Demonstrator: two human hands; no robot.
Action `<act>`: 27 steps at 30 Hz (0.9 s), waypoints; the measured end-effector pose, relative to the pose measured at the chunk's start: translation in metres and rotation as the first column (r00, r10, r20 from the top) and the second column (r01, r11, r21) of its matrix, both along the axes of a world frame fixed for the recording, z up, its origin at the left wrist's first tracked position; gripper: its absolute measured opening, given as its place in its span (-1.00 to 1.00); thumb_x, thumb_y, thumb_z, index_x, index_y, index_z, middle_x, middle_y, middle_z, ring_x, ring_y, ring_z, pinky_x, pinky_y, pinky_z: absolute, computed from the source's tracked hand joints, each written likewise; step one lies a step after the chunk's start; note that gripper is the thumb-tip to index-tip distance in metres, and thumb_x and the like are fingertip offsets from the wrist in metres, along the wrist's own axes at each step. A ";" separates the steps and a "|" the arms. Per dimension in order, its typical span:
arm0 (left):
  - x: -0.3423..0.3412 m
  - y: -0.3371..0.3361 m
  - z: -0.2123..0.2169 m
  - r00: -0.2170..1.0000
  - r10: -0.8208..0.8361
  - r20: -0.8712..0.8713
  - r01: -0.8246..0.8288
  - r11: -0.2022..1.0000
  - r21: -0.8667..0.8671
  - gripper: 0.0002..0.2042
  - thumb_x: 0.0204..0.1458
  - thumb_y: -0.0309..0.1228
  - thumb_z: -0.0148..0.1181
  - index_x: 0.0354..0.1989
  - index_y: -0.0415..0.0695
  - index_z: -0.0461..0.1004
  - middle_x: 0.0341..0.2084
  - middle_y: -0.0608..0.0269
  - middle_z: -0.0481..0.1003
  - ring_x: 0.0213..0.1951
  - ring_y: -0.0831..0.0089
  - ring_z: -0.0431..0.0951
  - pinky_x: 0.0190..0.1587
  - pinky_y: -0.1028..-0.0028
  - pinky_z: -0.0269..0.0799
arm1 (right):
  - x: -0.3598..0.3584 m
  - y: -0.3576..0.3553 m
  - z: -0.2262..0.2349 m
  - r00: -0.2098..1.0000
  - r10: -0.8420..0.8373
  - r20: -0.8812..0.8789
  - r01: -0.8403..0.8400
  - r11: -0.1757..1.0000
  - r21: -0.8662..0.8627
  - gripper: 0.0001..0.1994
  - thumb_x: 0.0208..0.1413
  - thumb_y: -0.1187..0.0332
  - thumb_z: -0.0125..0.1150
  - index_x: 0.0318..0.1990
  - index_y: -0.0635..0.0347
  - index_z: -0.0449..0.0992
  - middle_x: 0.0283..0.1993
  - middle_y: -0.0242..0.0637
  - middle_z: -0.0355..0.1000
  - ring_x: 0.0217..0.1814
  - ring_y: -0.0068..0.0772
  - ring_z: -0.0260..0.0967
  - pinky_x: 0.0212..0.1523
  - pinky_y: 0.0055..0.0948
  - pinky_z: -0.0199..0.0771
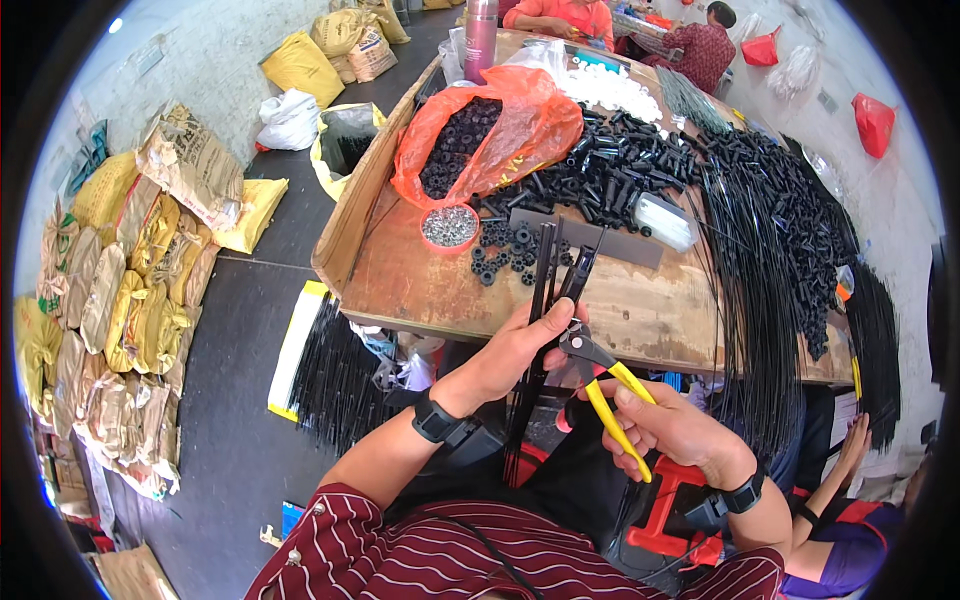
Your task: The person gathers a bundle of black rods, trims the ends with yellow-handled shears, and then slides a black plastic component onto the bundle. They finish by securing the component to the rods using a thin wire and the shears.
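Observation:
My left hand (510, 355) is wrapped round a bundle of thin black rods (543, 275), standing nearly upright over the table's front edge. Dark fittings show near their upper ends, though the fingers hide part of them. In my right hand (668, 425) is a pair of pliers (588, 348) with yellow handles, its handles spread apart. The pliers' dark head meets the bundle beside my left thumb; whether the jaws grip a rod I cannot tell. Just beyond the hands lie small round black parts (488, 268) and a red dish (430, 240) of small silvery pieces.
The wooden table (440, 290) bears an orange-red bag (545, 120) of black parts, heaped black tubes (600, 170), white parts (615, 90) and long black rods (745, 330). Stacked sacks (130, 310) line the left wall. Other people (570, 15) sit beyond the table; another person's arm (835, 490) shows at right.

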State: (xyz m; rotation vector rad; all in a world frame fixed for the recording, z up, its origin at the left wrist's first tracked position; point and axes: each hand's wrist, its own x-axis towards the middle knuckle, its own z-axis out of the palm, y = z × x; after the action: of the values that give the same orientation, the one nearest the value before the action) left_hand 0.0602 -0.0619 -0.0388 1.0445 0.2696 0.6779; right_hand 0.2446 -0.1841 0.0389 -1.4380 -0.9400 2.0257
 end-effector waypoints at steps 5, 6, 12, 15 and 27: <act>-0.001 -0.002 0.003 1.000 0.007 -0.001 -0.007 0.999 -0.037 -0.65 0.27 -0.09 -0.12 -0.13 -0.16 0.34 -0.54 0.37 0.31 -0.53 0.64 0.23 -0.44 0.58 0.16 | -0.013 -0.005 0.004 0.999 -0.036 0.038 0.032 0.996 0.081 -0.65 0.33 0.06 -0.18 -0.13 0.20 0.27 -0.51 -0.33 0.29 -0.60 -0.54 0.32 -0.63 -0.57 0.41; 0.000 -0.001 0.002 1.000 0.008 0.002 -0.008 0.999 -0.050 -0.65 0.27 -0.09 -0.13 -0.13 -0.17 0.34 -0.54 0.36 0.31 -0.53 0.63 0.23 -0.43 0.57 0.16 | -0.012 -0.005 0.003 0.999 -0.037 0.039 0.033 0.996 0.080 -0.65 0.33 0.06 -0.18 -0.13 0.20 0.27 -0.51 -0.33 0.29 -0.60 -0.54 0.32 -0.63 -0.57 0.41; -0.003 0.000 0.002 0.997 -0.063 0.045 0.064 0.998 -0.029 -0.64 0.28 -0.10 -0.15 -0.10 -0.17 0.33 -0.52 0.35 0.30 -0.52 0.61 0.23 -0.41 0.56 0.18 | -0.005 0.002 0.024 0.973 0.044 0.228 -0.054 0.998 0.037 -0.64 0.30 0.04 -0.12 -0.17 0.21 0.31 -0.53 -0.37 0.28 -0.60 -0.59 0.31 -0.65 -0.60 0.38; -0.004 0.000 0.004 0.997 -0.071 -0.006 0.071 0.997 -0.020 -0.65 0.28 -0.10 -0.15 -0.09 -0.17 0.32 -0.51 0.36 0.30 -0.51 0.61 0.23 -0.40 0.58 0.19 | -0.002 0.012 0.042 0.926 0.155 0.345 -0.162 0.987 -0.008 -0.63 0.29 0.02 -0.11 -0.20 0.20 0.32 -0.51 -0.37 0.31 -0.60 -0.60 0.31 -0.64 -0.58 0.39; -0.003 -0.005 0.006 0.993 0.084 -0.079 -0.079 0.995 0.066 -0.65 0.28 -0.10 -0.14 -0.09 -0.17 0.31 -0.56 0.37 0.29 -0.52 0.63 0.25 -0.42 0.60 0.18 | 0.001 0.015 0.036 0.748 0.163 0.644 -0.344 0.924 0.166 -0.65 0.28 0.10 -0.06 -0.06 0.23 0.39 -0.42 -0.34 0.47 -0.39 -0.53 0.44 -0.39 -0.47 0.43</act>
State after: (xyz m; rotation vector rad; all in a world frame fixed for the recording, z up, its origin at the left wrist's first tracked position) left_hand 0.0576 -0.0667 -0.0330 1.1277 0.3650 0.7223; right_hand 0.2461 -0.1696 0.0750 -1.9377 -1.7063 1.4878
